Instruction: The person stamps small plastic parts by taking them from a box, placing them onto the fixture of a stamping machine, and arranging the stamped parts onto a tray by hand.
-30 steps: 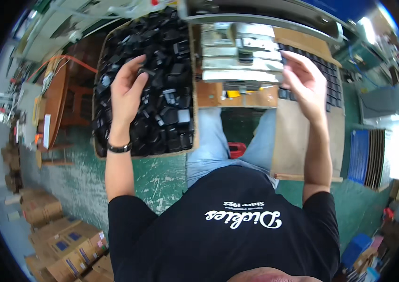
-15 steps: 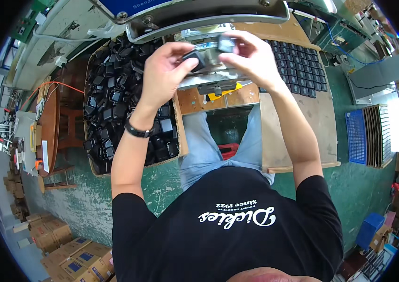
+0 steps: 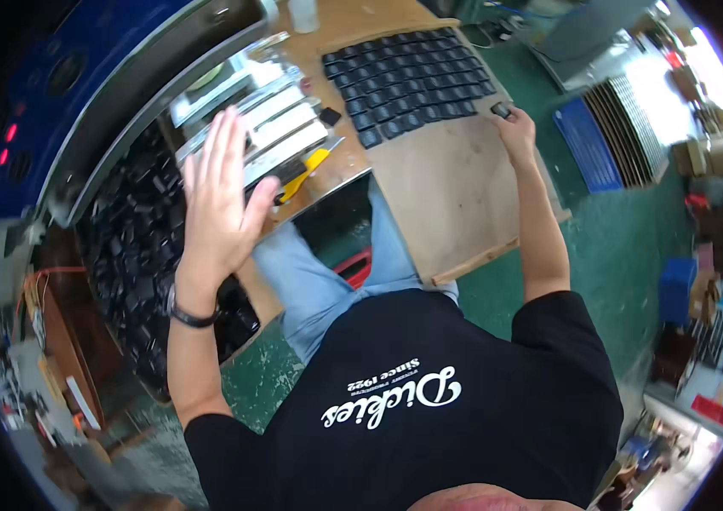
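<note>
My left hand is raised over the left side of the metal fixture, fingers stretched out and nothing visible in it. At the right edge of the wooden board, my right hand pinches a small black square part. That part is at the right end of the nearest row in the group of black parts laid out on the board. One loose black part lies beside the fixture. A large carton of jumbled black parts stands left of my left hand, partly covered by it.
A blue machine housing with a metal rim overhangs the upper left. A yellow-and-black tool lies in front of the fixture. A clear cup stands at the back. Blue crates and stacked boards stand on the floor at right.
The view has turned to the right. My right hand has moved from the fixture to the board's right edge with a black part. My left hand has opened and no longer holds its black part.
</note>
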Demonstrator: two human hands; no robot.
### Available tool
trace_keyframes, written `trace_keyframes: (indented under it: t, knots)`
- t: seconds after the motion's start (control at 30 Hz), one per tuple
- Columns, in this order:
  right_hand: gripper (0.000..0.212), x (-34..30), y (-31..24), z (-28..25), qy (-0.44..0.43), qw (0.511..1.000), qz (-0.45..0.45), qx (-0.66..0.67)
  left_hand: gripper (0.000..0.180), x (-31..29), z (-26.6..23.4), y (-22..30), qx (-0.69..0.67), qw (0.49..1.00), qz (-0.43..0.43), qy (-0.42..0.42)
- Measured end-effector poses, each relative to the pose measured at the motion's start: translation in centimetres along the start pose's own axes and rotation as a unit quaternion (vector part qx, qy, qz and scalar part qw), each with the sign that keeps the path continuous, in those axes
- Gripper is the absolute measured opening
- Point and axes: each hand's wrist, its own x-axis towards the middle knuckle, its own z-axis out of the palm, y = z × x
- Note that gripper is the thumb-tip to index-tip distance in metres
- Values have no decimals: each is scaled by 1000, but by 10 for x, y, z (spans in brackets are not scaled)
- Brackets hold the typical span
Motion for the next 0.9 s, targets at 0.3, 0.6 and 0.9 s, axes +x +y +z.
trace_keyframes:
  t: [0.3, 0.6, 0.9]
  knots:
    - [42, 26, -6, 19, -82, 918, -94, -375, 48, -60, -23, 12, -106, 990, 53, 77]
    - [44, 46, 15, 6, -172, 962, -33, -211, 17, -145, -66, -80, -55, 929, -284, 230]
    - [39, -30, -71, 47, -169, 968, -81, -168, 25, -159, -43, -179, 147, 906, -396, 27]
